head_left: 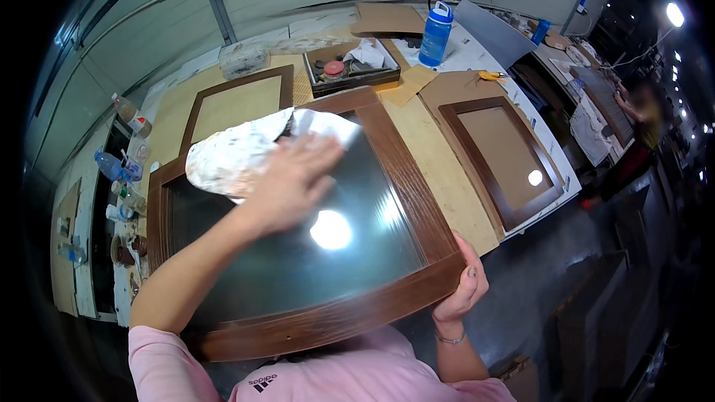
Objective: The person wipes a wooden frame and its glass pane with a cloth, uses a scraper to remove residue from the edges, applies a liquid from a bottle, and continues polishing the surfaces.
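Note:
A brown wooden door panel (406,171) with a dark glass pane (298,268) lies tilted in front of me. My left hand (294,182), slightly blurred, holds a crumpled white cloth (234,152) against the upper part of the glass. The cloth has dark smudges, and it spreads out on both sides of the hand. At the near right corner, my right hand (465,283) is closed around the frame's edge, thumb on the outer side and some fingers hidden. A bright lamp is reflected in the glass.
Two smaller brown frames (287,85) (547,167) lie behind and to the right. Past the panel are a box of tools (350,89) and a blue water bottle (436,36). Several bottles (130,115) line the left side. Another person (639,115) works at the far right.

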A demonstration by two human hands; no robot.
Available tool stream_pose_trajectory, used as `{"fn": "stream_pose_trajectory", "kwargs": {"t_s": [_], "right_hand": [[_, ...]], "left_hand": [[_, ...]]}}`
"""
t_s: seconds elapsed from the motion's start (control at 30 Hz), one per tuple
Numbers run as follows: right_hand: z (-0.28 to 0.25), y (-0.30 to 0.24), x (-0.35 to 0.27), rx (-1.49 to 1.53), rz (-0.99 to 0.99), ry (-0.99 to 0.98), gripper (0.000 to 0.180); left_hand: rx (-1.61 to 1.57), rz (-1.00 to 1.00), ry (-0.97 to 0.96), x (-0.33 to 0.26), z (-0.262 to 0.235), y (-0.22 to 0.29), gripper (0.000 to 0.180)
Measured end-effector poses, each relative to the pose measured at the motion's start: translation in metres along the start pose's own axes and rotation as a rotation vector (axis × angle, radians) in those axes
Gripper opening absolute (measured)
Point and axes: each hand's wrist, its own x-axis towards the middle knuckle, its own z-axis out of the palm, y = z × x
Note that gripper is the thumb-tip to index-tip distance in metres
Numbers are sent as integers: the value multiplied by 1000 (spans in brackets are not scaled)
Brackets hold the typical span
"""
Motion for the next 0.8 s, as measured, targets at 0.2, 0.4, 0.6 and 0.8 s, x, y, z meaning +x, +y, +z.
{"fn": "stream_pose_trajectory", "kwargs": {"t_s": [0.2, 0.4, 0.6, 0.8], "right_hand": [[-5, 7, 1, 50, -56, 24, 56], [1, 9, 0, 5, -114, -9, 58], [-17, 10, 1, -53, -69, -37, 57], [-46, -21, 33, -127, 152, -329, 38]], "left_hand": [[-424, 371, -476, -54, -24, 98, 58], [-303, 342, -278, -38, -12, 77, 49], [-448, 377, -317, -93, -38, 32, 57], [175, -370, 86, -229, -137, -127, 49]]}}
